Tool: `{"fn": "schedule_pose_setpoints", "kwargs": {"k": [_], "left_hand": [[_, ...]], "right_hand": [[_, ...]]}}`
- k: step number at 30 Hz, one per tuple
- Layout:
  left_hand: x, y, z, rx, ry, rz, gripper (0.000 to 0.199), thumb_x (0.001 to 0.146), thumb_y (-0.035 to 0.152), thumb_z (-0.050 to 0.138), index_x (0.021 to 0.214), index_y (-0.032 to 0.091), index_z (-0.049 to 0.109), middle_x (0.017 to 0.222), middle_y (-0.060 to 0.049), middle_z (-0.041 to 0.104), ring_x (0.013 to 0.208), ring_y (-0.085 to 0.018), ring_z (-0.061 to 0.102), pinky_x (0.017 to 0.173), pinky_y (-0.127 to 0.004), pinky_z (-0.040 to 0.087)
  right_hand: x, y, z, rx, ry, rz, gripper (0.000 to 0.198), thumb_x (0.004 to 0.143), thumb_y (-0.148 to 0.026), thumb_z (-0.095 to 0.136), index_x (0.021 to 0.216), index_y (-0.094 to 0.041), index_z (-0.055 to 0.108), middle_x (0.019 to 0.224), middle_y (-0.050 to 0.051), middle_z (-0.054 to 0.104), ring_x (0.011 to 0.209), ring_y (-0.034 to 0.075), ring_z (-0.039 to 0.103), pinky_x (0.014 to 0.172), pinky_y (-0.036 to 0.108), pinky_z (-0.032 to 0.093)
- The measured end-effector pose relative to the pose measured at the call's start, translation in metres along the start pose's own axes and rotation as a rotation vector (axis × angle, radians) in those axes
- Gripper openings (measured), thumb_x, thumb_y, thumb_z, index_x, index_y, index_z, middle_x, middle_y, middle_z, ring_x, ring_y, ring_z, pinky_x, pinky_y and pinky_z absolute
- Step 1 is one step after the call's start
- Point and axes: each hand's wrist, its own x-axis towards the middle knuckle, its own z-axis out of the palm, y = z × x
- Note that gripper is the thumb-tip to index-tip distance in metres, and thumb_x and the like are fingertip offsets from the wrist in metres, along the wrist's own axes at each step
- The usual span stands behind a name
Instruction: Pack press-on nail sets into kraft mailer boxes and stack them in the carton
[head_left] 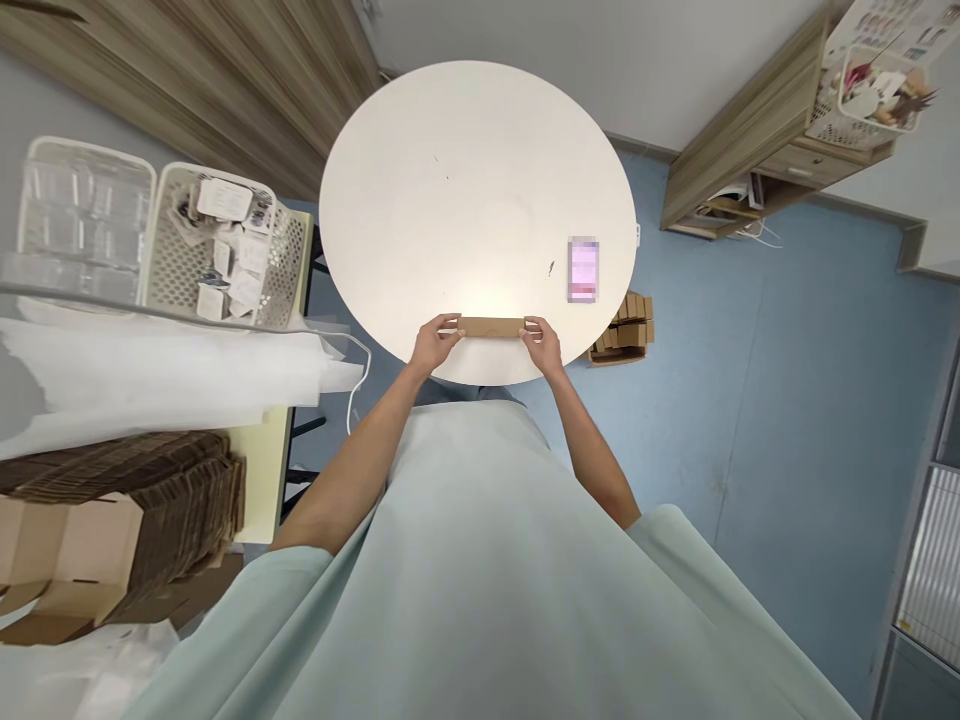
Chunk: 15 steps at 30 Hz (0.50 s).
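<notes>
A narrow brown cardboard box (491,328) lies lengthwise between my two hands, over the near edge of the round white table (472,150). My left hand (435,342) grips its left end, fingers on the far side and thumb on the near side. At the right end, my right hand (542,345) pinches the box in the same way. The box looks closed along its top. To the right, a phone (583,270) with a blurred pink screen rests on the tabletop.
An open carton (621,358) of small cardboard boxes stands on the floor, right of the table. On the left are a white basket (169,250) of packets, white sheeting (172,365) and stacked flat cardboard (187,500). A wooden cabinet (750,120) stands at back right.
</notes>
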Motion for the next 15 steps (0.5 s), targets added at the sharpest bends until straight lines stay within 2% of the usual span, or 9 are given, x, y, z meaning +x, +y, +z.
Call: {"fn": "schedule_pose_setpoints", "kwargs": {"k": [3, 7, 11, 15], "left_hand": [[-0.011, -0.006, 0.003, -0.058, 0.022, -0.032, 0.062, 0.083, 0.039, 0.082, 0.141, 0.021, 0.074, 0.14, -0.015, 0.077, 0.107, -0.029, 0.078, 0.101, -0.048, 0.063], [-0.037, -0.026, 0.013, -0.095, 0.054, -0.088, 0.062, 0.079, 0.027, 0.082, 0.139, 0.015, 0.074, 0.137, -0.017, 0.079, 0.118, -0.033, 0.078, 0.109, -0.05, 0.061], [-0.063, -0.049, 0.033, -0.06, 0.009, -0.172, 0.048, 0.081, 0.024, 0.081, 0.128, 0.016, 0.079, 0.135, -0.016, 0.081, 0.123, -0.035, 0.078, 0.116, -0.053, 0.058], [-0.086, -0.069, 0.058, -0.05, -0.011, -0.193, 0.043, 0.085, 0.025, 0.079, 0.127, 0.018, 0.079, 0.142, -0.016, 0.078, 0.121, -0.035, 0.078, 0.117, -0.055, 0.057]], "right_hand": [[-0.011, 0.005, 0.001, 0.018, 0.017, 0.014, 0.047, 0.096, -0.051, 0.075, 0.132, -0.022, 0.075, 0.132, 0.013, 0.08, 0.107, 0.026, 0.077, 0.103, 0.043, 0.061], [-0.043, 0.021, 0.002, 0.029, 0.05, 0.032, 0.039, 0.095, -0.046, 0.073, 0.124, -0.021, 0.079, 0.135, 0.013, 0.081, 0.113, 0.027, 0.077, 0.108, 0.044, 0.06], [-0.075, 0.044, 0.003, 0.036, 0.046, 0.112, 0.031, 0.093, -0.043, 0.075, 0.111, -0.02, 0.082, 0.129, 0.013, 0.084, 0.112, 0.027, 0.078, 0.109, 0.044, 0.06], [-0.096, 0.067, 0.002, 0.134, 0.077, 0.228, 0.03, 0.087, -0.048, 0.082, 0.1, -0.02, 0.077, 0.118, 0.011, 0.085, 0.105, 0.025, 0.08, 0.105, 0.043, 0.062]]}}
